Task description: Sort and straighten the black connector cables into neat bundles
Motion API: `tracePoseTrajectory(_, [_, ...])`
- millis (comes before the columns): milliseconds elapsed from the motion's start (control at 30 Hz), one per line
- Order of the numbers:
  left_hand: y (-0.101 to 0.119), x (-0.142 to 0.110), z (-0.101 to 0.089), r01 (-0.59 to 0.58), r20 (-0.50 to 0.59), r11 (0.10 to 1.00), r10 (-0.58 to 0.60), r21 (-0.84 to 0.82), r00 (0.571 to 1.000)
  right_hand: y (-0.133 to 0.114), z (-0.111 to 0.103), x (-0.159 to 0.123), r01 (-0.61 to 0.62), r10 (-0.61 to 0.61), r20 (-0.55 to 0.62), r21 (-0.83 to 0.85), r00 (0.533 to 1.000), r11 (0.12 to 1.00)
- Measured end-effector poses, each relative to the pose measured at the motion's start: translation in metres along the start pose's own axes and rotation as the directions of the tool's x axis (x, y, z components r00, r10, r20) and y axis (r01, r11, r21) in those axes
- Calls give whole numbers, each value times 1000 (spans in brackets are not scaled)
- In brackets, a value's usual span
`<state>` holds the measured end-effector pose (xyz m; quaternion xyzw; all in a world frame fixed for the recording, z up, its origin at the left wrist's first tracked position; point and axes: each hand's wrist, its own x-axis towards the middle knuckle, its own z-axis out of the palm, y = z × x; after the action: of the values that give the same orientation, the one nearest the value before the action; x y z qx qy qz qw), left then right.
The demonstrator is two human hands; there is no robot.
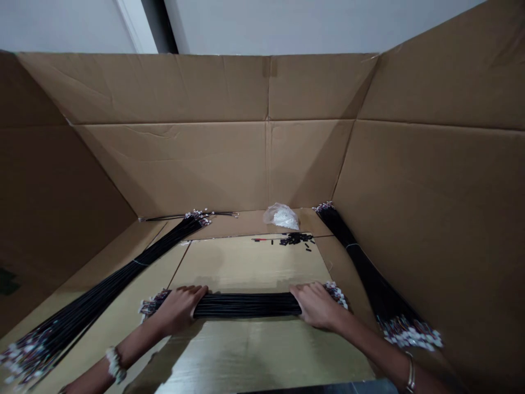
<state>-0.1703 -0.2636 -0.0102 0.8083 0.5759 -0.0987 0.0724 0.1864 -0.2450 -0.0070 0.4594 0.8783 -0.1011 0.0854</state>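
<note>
My left hand (178,310) and my right hand (315,305) both grip a bundle of black wires (246,305), held level across the middle of a tan board (246,268). Multicoloured connector ends fan out just beyond each hand. A second long wire bundle (110,279) lies to the left of my left hand, and a third (365,268) runs along the right side. Both have connector ends near the front. A thin wire bundle (184,217) lies at the back.
Cardboard walls (172,164) surround the work surface on the left, back and right. A clear plastic bag of white parts (282,216) sits at the back, and small black pieces (295,238) are scattered near the board's far edge.
</note>
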Motion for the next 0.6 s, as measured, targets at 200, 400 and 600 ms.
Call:
tracePoseTrajectory(200, [-14, 2, 11, -41, -32, 999, 41, 5, 999, 2, 2, -8, -41, 42, 18, -22, 999, 999])
tracePoseTrajectory(400, [-22, -1, 12, -12, -55, 1000, 12, 7, 998, 10, 9, -14, -77, 74, -38, -62, 997, 995])
tracePoseTrajectory(600, [-24, -5, 9, 4, -39, 1000, -3, 26, 999, 17, 6, -17, -76, 72, -44, -89, 996, 993])
